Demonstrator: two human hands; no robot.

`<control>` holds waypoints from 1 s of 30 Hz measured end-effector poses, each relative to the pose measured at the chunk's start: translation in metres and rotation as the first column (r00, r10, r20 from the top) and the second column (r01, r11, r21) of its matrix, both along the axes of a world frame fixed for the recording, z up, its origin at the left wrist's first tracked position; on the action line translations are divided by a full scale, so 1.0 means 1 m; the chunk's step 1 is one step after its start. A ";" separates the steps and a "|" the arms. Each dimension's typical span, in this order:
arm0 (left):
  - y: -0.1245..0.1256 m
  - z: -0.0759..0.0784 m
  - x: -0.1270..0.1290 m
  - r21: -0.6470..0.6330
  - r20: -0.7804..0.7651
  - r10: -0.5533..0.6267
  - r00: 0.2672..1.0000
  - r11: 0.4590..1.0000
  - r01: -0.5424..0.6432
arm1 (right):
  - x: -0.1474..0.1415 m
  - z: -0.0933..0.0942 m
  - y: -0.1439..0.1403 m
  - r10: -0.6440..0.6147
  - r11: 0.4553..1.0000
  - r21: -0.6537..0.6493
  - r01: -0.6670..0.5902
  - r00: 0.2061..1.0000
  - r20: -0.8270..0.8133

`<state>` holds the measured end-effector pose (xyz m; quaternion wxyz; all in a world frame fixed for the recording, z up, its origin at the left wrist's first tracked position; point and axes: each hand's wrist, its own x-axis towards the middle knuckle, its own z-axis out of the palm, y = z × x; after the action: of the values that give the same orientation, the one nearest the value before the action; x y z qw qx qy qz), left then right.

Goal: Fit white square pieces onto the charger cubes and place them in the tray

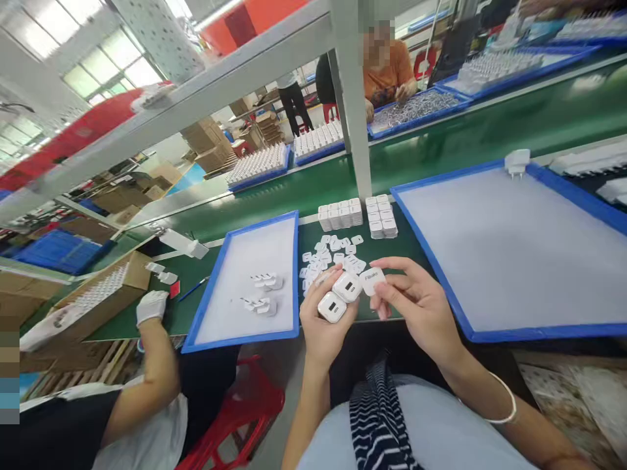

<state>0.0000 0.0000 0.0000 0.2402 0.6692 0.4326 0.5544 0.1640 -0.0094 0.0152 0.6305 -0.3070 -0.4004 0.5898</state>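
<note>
Tray [255,254] of plugs [267,307], left hand [317,336] holding chargers [331,308], right hand [424,307] pinching panel [371,282]

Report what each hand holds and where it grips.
Left hand: at least two white USB chargers, gripped around their sides. Right hand: a lettered white square plate, pinched at its right edge.

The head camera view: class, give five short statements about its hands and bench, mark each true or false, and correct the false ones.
1. The left hand holds white plastic charger blocks with dark port slots. True.
2. The right hand is empty. False: it holds a flat white square piece with dark lettering.
3. A thin white bracelet circles the right wrist. True.
4. The hand of the co-worker at left is bare. False: it wears a white glove.
5. Small flat white pieces lie scattered on the green tabletop. True.
</note>
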 end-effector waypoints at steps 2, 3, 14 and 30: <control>-0.003 0.003 0.002 -0.010 -0.009 0.008 1.000 1.000 -0.008 | -0.001 0.002 -0.006 0.038 0.999 -0.002 -0.038 0.999 -0.016; -0.004 0.005 0.003 -0.013 -0.014 0.007 1.000 1.000 -0.007 | -0.001 0.003 -0.009 0.054 0.999 -0.003 -0.054 0.998 -0.020; -0.007 0.006 0.016 -0.015 -0.076 -0.133 0.988 0.991 0.133 | 0.020 -0.002 -0.010 0.081 0.996 -0.050 -0.079 0.996 0.035; -0.006 0.007 0.021 0.032 -0.290 -0.113 0.950 0.991 0.128 | 0.032 0.000 -0.008 0.166 0.973 -0.166 -0.157 0.985 0.041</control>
<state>0.0209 -0.0064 0.0069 0.1912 0.7735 0.4072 0.4465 0.1957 -0.0170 0.0151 0.5422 -0.3397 -0.3915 0.6613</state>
